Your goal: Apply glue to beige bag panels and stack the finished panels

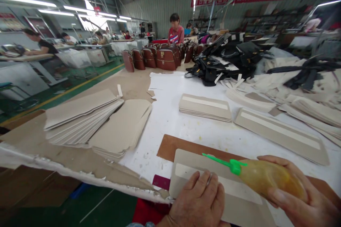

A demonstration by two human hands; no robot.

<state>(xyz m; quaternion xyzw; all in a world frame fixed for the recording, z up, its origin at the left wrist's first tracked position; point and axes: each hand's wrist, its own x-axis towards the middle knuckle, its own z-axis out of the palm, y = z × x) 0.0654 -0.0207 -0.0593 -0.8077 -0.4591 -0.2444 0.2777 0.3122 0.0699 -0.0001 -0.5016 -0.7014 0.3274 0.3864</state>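
Observation:
My right hand (301, 198) grips a yellowish glue bottle (269, 178) whose green nozzle (221, 161) points left over a grey board piece (186, 165). That piece carries a white strip and lies on a brown sheet (170, 147). My left hand (198, 200) presses flat on the near part of the grey piece, fingers together, beside the nozzle tip.
Stacks of grey board pieces (80, 118) lie at left, and more stacks with white strips (205, 108) sit ahead and right. Brown handbags (165, 58) and black bags (210, 67) stand farther back. A person (175, 30) stands at the far end; other people work at left tables.

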